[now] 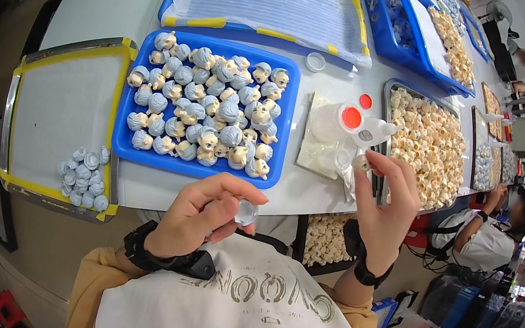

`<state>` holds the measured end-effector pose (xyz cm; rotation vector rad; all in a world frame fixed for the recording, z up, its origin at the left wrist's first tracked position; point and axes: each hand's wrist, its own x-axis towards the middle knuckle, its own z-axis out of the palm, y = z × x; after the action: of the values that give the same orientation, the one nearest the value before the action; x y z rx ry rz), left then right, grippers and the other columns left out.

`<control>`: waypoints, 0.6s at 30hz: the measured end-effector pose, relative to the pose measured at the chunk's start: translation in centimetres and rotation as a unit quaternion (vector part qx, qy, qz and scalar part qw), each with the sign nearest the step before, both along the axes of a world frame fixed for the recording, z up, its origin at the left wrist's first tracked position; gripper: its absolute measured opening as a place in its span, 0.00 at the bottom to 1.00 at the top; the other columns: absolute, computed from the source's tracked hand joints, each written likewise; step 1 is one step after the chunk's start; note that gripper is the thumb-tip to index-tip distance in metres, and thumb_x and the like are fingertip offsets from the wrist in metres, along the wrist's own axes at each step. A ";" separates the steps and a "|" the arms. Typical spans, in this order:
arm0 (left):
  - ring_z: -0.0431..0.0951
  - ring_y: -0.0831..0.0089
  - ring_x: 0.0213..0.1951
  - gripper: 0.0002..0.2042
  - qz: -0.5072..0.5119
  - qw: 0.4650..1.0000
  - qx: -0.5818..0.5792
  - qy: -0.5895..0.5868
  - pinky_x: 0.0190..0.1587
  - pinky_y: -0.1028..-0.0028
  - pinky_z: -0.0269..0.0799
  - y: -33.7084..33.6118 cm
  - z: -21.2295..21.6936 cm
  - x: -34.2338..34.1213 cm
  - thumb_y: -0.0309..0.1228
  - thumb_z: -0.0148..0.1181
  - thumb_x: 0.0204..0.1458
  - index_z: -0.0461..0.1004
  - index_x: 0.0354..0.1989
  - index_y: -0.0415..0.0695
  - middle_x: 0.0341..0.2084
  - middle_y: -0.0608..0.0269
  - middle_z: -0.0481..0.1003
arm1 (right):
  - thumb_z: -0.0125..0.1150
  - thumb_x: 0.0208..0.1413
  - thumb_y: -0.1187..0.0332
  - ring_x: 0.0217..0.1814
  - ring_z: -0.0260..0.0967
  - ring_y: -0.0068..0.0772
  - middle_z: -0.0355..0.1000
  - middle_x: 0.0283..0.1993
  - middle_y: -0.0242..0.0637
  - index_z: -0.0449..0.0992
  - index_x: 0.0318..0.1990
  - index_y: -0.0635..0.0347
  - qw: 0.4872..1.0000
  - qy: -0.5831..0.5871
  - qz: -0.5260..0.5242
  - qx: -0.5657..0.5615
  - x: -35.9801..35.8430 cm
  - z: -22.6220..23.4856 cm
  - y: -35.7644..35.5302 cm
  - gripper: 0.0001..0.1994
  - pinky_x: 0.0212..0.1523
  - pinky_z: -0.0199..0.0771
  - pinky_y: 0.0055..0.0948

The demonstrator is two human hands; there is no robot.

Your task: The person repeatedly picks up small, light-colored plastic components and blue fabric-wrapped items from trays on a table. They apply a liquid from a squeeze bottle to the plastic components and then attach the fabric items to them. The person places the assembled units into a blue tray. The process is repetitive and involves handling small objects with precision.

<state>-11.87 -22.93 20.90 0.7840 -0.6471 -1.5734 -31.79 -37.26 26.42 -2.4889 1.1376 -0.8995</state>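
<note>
My left hand (pixel 196 214) is closed around a pale blue doll hair piece (pixel 246 213), its hollow side facing up past my fingertips. Between the thumb and fingers of my right hand (pixel 385 207) is a small cream doll face part (pixel 363 163), held up beside the bottles. A blue tray (pixel 197 166) ahead of my left hand carries many small doll heads (pixel 184 74) with blue hair and cream faces. Loose blue hair pieces (pixel 83 177) lie in a corner of the yellow-taped screen frame (pixel 64 112) at left. Cream face parts (pixel 423 148) fill a metal tray by my right hand.
A white bottle with a red cap (pixel 351 117) and a nozzle bottle (pixel 374 132) stand on a pad (pixel 312 151). Behind the heads is a cloth-lined blue tray (pixel 268 0). Far right sits a person (pixel 487 244) at work. A dark tray (pixel 326 239) of cream parts is below the table edge.
</note>
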 end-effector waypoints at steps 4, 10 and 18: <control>0.56 0.88 0.14 0.21 0.043 0.999 0.015 -0.011 0.16 0.87 0.51 -0.2 1.0 -0.4 0.36 0.50 0.55 0.62 0.53 0.35 0.31 0.57 0.73 | 0.61 0.40 0.76 0.34 0.65 0.40 0.70 0.31 0.38 0.74 0.33 0.63 0.998 0.060 0.010 -0.002 0.3 -1.1 -0.6 0.09 0.35 0.65 0.33; 0.65 0.85 0.27 0.19 -0.070 0.993 0.023 -0.089 0.29 0.85 0.60 -0.3 1.5 0.5 0.32 0.52 0.52 0.67 0.51 0.37 0.36 0.62 0.72 | 0.61 0.40 0.77 0.35 0.64 0.40 0.70 0.31 0.37 0.73 0.33 0.62 0.998 0.065 0.015 0.002 0.6 -1.6 -0.9 0.09 0.36 0.64 0.34; 0.69 0.80 0.35 0.15 -0.057 0.991 -0.018 -0.121 0.39 0.80 0.63 -0.3 1.7 0.4 0.32 0.58 0.49 0.70 0.44 0.38 0.34 0.65 0.71 | 0.61 0.40 0.77 0.36 0.64 0.41 0.69 0.31 0.38 0.72 0.32 0.62 0.997 0.071 0.013 0.010 0.3 -1.7 -0.6 0.08 0.37 0.63 0.35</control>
<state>-11.52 -23.25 22.56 0.9326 -0.9070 -1.5783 -31.49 -37.87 24.74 -2.5800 1.1480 -0.7119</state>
